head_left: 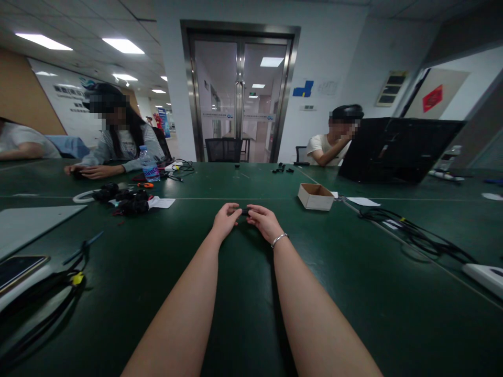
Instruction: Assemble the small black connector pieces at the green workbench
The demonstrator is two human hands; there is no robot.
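Observation:
Both my arms stretch forward over the dark green table [243, 293]. Between my fingertips is a small black piece [245, 212], too small and too covered by fingers to name its kind. My left hand [226, 221] pinches its left end between thumb and fingers. On its other end my right hand [265, 222] closes in the same way, with a silver bracelet [280, 240] around the wrist. The piece is held close above the tabletop; I cannot tell whether it touches. An open cardboard box [315, 197] stands beyond my right hand.
Left of my hands lie a black cable bundle [131, 199], orange tool [146, 185] and water bottle [148, 165]. Nearer are a phone [21, 269] and looped cable [74, 293]. Cables [416, 235] and a large black monitor [396, 149] occupy the right. People sit across the table.

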